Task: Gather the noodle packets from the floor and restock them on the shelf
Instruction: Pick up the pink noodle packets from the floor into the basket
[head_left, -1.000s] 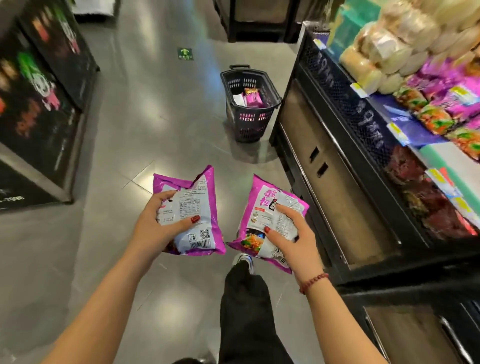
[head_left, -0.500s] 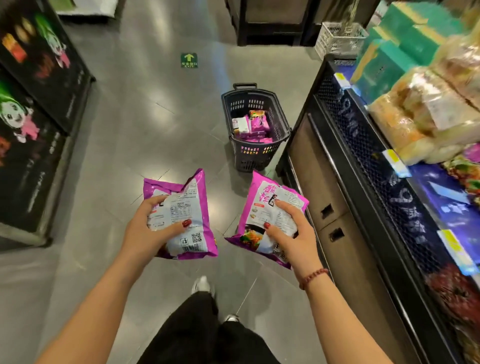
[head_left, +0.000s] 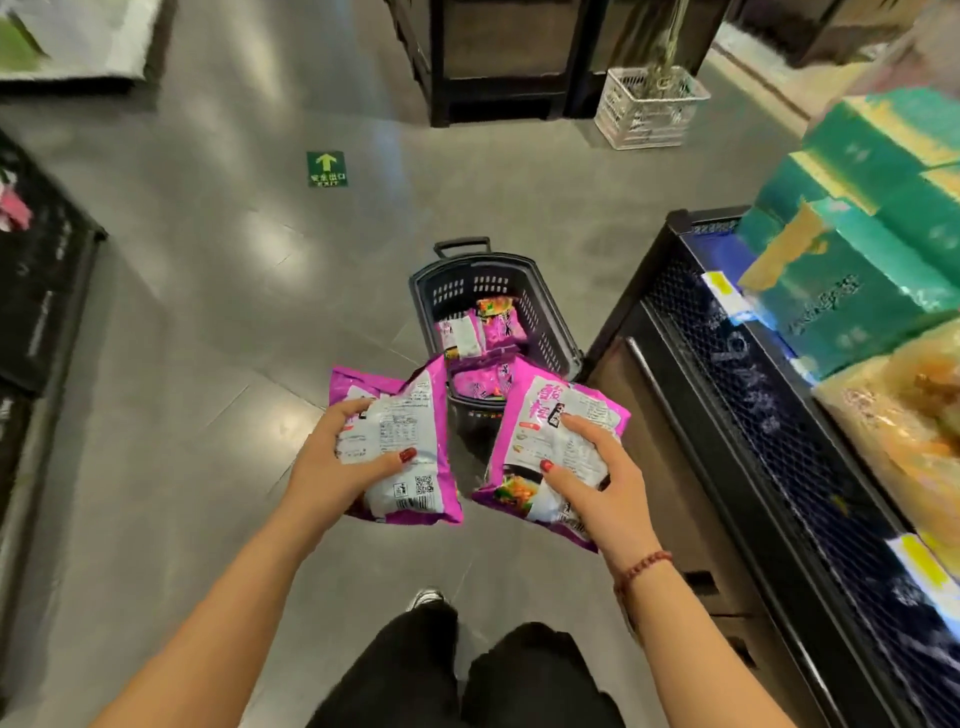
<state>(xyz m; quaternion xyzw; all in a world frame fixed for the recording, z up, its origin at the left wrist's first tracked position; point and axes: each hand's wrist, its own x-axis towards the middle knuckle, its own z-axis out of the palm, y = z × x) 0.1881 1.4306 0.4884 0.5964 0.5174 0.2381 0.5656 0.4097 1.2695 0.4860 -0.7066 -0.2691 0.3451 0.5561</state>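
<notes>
I grip one purple noodle packet in my left hand and another in my right hand, above the floor near the basket, fingers curled across each light, crinkly, probably slippery middle, gently lest the brittle noodles crack.

Aisle floor: open grey tile, a broad passage at left and centre.
Black shopping basket: stands on the floor ahead, close to the shelf unit's end. Its top is open and it is partly filled with purple packets.
Shelf unit: closes the right side. It has a mesh front rail, and the tier is crowded with green boxes and bagged goods.
Dark display: bounds the left side.
Black stand, white crate: at the far end.
Left hand gripping left noodle packet, right hand gripping right noodle packet: in front of the basket's near rim, with a narrow gap between the packets.
</notes>
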